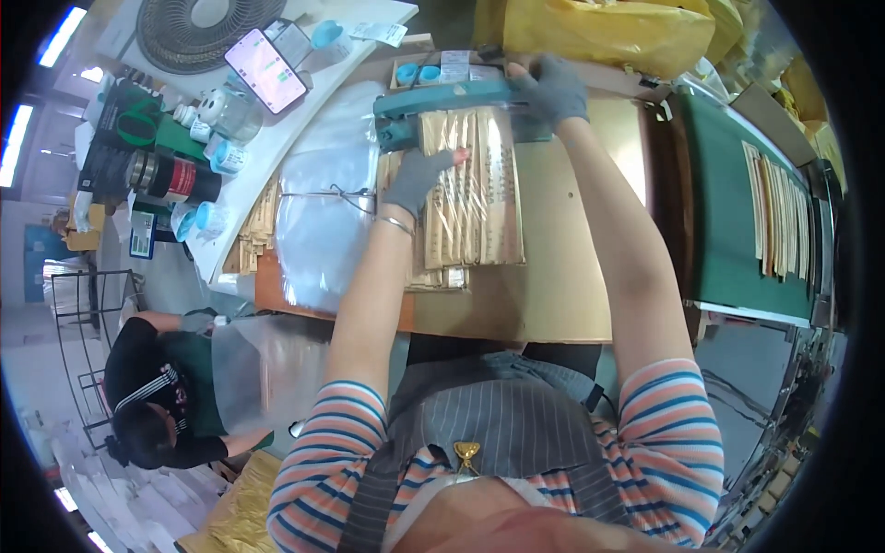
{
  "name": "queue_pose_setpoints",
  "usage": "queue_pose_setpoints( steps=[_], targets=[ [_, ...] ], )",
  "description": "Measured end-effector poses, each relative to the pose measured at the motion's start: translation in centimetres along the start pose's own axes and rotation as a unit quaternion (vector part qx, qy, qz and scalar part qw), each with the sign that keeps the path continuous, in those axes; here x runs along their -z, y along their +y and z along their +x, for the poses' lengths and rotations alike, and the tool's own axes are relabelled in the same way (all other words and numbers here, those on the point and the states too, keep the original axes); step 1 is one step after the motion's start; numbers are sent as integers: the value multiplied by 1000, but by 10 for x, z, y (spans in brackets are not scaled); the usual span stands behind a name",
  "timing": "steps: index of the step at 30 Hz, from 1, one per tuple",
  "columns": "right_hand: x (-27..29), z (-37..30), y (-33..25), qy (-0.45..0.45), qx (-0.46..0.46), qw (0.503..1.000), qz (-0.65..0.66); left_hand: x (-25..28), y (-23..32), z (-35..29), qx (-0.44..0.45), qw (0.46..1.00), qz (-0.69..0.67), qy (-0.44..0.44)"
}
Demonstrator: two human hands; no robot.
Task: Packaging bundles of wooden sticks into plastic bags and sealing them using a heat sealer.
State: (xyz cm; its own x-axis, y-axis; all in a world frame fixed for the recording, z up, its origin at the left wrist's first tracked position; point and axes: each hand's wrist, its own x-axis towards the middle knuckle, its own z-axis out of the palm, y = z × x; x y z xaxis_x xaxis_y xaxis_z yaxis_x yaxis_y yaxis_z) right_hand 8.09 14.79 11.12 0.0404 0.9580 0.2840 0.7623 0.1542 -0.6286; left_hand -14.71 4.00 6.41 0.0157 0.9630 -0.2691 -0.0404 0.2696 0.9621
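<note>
Ref = teal bar machine (447, 95). A clear-wrapped pack of wooden strips (475, 207) is lying on the desk (553, 300) on the near side of the machine, far end running up to the bar. Left hand (417, 182) is resting on the pack: thumb is stretching over the wrap; can't tell how the other fingers are sitting. Right hand (556, 89) is bearing on the machine's right end; its fingers seem to be curling over, can't tell how tightly. Status, my read: strips are sitting inside the wrap, so loading looks done; the step at the bar looks underway, can't confirm any seam. Left over: more strips are showing beneath the pack, condition unclear, and a row of pale strips (779, 219) is lying well right of the machine, apparently loose. Cord-tied clear bags (323, 226) are lying left-near of the machine, seemingly unused.
</note>
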Motion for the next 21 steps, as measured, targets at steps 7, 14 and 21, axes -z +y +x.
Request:
queue_pose_setpoints(
  steps=[7, 14, 21],
  targets=[
    [-13, -226, 22, -320, -270, 742, 524, -14, -5, -60, 37, 999, -12, -35],
    [88, -231, -17, -273, -290, 641, 657, 35, -69, -85, -173, 779, 514, 315],
    [-11, -197, -22, -305, -158, 907, 245, -18, -51, -148, 78, 987, -68, 124]
  ],
)
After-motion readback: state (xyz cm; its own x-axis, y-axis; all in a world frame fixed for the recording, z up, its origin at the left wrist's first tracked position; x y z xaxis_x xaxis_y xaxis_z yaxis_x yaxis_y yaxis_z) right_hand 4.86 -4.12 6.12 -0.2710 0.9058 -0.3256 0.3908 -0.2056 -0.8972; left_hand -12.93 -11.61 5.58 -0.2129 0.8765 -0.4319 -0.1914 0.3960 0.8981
